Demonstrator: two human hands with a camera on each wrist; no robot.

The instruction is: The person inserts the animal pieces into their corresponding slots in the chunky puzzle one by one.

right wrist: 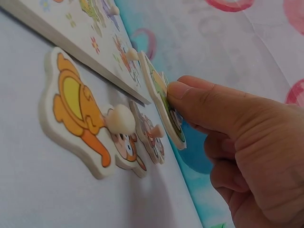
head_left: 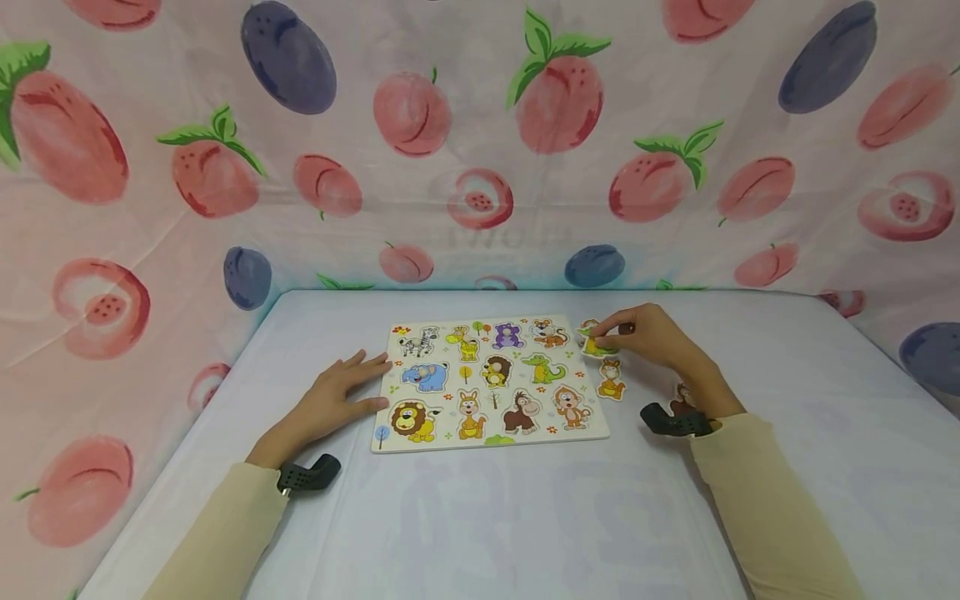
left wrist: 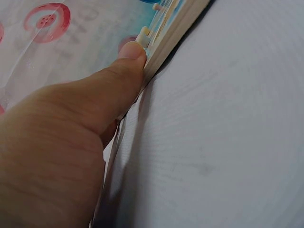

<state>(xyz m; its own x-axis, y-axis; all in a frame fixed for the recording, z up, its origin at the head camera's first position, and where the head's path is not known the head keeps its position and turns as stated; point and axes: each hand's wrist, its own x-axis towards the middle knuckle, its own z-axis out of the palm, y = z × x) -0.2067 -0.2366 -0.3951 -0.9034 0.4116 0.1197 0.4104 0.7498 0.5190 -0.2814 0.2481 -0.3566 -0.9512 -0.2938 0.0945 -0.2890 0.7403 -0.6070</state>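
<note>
A wooden peg puzzle board (head_left: 450, 408) with animal pictures lies on the table. At its left edge my left hand (head_left: 341, 400) rests with fingers extended, and the thumb (left wrist: 128, 54) touches the board's side in the left wrist view. Beyond the board's right edge my right hand (head_left: 648, 337) pinches a green and yellow crocodile piece (right wrist: 164, 95), held tilted above the table. Below that hand lies a kangaroo piece (head_left: 611, 381) with a pale knob (right wrist: 121, 118). Another knobbed piece (right wrist: 149, 135) lies behind it, partly hidden by the crocodile piece.
A brown animal piece (head_left: 682, 398) lies by the right wrist, partly covered by the black wrist camera (head_left: 677, 421). A fruit-patterned cloth (head_left: 480, 125) hangs behind the white table (head_left: 487, 525).
</note>
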